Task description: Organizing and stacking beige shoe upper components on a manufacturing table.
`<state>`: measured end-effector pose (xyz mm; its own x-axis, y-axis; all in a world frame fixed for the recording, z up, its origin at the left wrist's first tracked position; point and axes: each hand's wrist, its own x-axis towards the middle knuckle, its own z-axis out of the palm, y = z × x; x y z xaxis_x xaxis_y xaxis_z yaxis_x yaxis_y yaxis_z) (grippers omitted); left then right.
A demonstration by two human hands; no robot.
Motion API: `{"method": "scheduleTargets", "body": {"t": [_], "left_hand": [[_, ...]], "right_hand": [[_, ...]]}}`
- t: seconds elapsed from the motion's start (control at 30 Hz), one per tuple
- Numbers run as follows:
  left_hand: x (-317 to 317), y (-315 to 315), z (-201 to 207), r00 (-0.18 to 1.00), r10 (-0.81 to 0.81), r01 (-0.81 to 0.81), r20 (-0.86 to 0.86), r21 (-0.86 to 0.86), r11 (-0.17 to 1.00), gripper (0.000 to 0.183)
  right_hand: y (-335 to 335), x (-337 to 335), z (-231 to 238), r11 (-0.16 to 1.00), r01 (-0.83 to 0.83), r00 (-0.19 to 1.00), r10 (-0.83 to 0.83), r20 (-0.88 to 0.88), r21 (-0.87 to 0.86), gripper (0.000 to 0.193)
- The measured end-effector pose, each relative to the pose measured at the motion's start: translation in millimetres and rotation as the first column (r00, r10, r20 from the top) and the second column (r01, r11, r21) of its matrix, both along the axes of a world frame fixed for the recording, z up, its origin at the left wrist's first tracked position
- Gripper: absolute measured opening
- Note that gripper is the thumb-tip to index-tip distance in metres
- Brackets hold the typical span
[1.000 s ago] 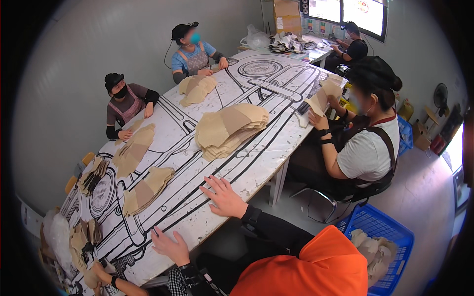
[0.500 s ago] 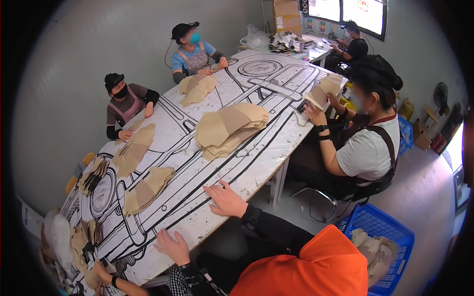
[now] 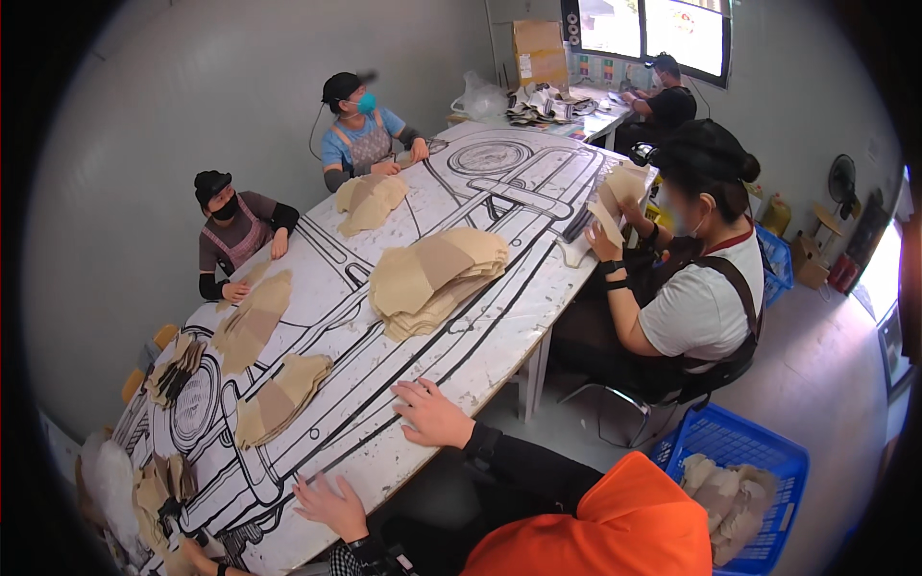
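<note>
My left hand (image 3: pixel 332 507) lies on the near edge of the white table (image 3: pixel 461 360), palm down with its fingers spread. Farther right along that edge rests my right hand (image 3: pixel 432 414), fingers apart, holding nothing. Nearest to them is a small stack of beige and brown cut pieces (image 3: pixel 283 398). Beyond it, a bigger stack of similar pieces (image 3: pixel 437 278) sits mid-table, not touching either hand. Black sleeves cover my forearms, and orange clothing (image 3: pixel 595 528) fills the lower edge.
Two co-workers sit across the table beside beige stacks (image 3: pixel 370 204). One on the right holds a beige piece (image 3: pixel 615 192); another works at a back table. A co-worker's hand (image 3: pixel 200 557) shows at lower left. A blue basket (image 3: pixel 783 499) with beige pieces stands on the floor.
The whole view has shifted, with the table lower in it. The right-hand co-worker has turned the beige piece. My hands stay resting at the table edge.
</note>
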<state>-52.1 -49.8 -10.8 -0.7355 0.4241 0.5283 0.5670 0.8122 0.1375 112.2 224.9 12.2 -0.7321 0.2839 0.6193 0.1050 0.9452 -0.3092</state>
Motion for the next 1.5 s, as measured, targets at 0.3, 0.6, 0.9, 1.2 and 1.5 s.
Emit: {"method": "scheduleTargets", "body": {"t": [0.3,0.6,0.9,1.2,1.5], "left_hand": [[4.8,4.0,10.5,0.999,0.007,-0.008,0.054,0.027,1.000,0.042],[-0.7,2.9,1.1,0.998,0.010,-0.013,0.063,0.045,0.999,0.046],[2.9,6.1,9.7,1.000,-0.013,0.011,0.018,0.119,0.993,0.047],[-3.2,0.1,2.5,0.998,-0.019,0.015,0.067,0.066,0.998,0.045],[3.8,4.7,21.1,0.989,-0.015,0.010,0.149,0.039,0.999,0.053]], "right_hand": [[2.3,-0.2,-3.8,0.998,-0.006,0.999,0.009,0.044,-0.067,0.056],[2.4,-0.4,-3.5,0.995,-0.006,1.000,0.009,0.030,-0.095,0.068],[0.5,0.9,2.8,0.998,0.009,1.000,-0.008,0.018,-0.057,0.072],[2.3,-1.2,-3.1,0.994,-0.050,0.997,0.055,0.053,-0.096,0.077],[3.4,-1.4,-2.8,0.988,-0.028,0.996,0.041,0.080,-0.153,0.073]]}}
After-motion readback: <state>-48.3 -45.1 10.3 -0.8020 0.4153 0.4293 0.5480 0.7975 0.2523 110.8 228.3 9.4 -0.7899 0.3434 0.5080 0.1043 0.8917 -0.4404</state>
